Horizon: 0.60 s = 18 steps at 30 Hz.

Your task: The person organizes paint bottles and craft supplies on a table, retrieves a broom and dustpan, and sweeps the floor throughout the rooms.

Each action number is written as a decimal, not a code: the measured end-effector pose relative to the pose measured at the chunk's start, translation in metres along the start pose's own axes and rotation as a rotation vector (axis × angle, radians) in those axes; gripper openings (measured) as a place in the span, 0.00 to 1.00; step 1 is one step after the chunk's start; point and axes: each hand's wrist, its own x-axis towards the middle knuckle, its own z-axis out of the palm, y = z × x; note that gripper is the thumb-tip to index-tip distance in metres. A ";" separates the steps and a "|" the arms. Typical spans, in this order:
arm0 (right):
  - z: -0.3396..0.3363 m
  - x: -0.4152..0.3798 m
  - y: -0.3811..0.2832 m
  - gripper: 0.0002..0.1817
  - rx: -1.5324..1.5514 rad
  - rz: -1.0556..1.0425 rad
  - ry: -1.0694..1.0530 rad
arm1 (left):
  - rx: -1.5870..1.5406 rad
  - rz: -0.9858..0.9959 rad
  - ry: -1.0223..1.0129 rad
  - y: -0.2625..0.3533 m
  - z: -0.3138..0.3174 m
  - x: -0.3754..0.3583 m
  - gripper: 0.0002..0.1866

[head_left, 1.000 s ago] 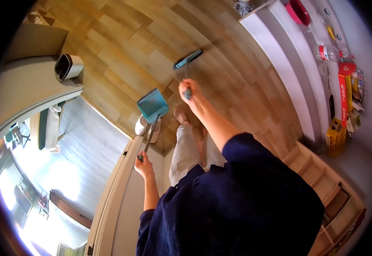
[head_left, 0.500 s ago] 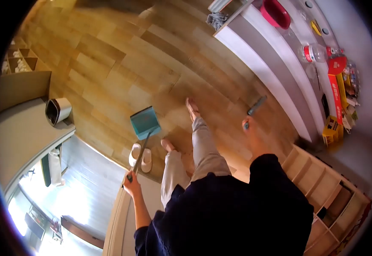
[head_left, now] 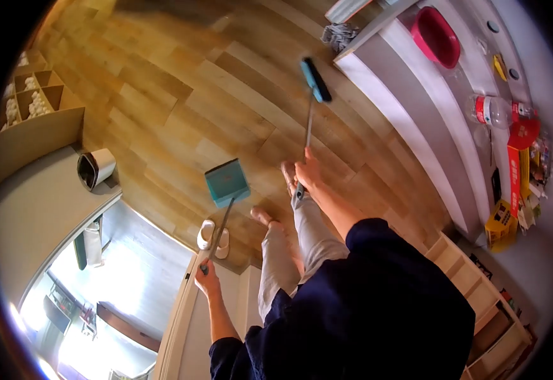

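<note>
- A small white bin [head_left: 96,168] is seen at the far left, on the wooden floor [head_left: 181,95] beside a pale curved counter.
- The left hand [head_left: 206,278] is wrapped closed around the top of the long handle of the teal dustpan [head_left: 227,182]; the pan itself rests low over the floor, just ahead of a pair of white slippers [head_left: 213,235].
- The dustpan is judged light and stiff, of thin plastic; it is best held at the handle's end, as it is now, so that the pan hangs level.
- The right hand [head_left: 308,174] is closed around the upper end of the broom's thin shaft, and the teal broom [head_left: 315,80] head is set on the floor further out, near the corner of the grey-and-white shelf unit [head_left: 403,107].
- The broom is judged light, with a rigid shaft and soft bristles; a grip high on the shaft gives reach, a lower one more control.
- On the shelf unit's top, a red bowl [head_left: 441,38] and a plastic bottle [head_left: 495,111] are seen.
</note>
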 end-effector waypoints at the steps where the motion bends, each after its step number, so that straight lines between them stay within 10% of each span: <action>1: 0.012 0.008 -0.007 0.36 -0.216 0.016 -0.015 | 0.075 0.009 0.003 0.001 -0.001 0.001 0.12; 7: 0.041 0.008 0.078 0.37 -0.653 -0.597 -0.070 | 0.164 0.251 -0.013 0.014 0.001 0.023 0.11; 10: 0.018 -0.071 0.055 0.37 -0.682 -0.244 -0.294 | 0.215 0.267 -0.073 0.016 0.003 0.039 0.11; 18: 0.005 -0.019 -0.028 0.32 -0.408 -0.260 -0.229 | 0.289 0.181 -0.066 0.000 0.004 0.055 0.10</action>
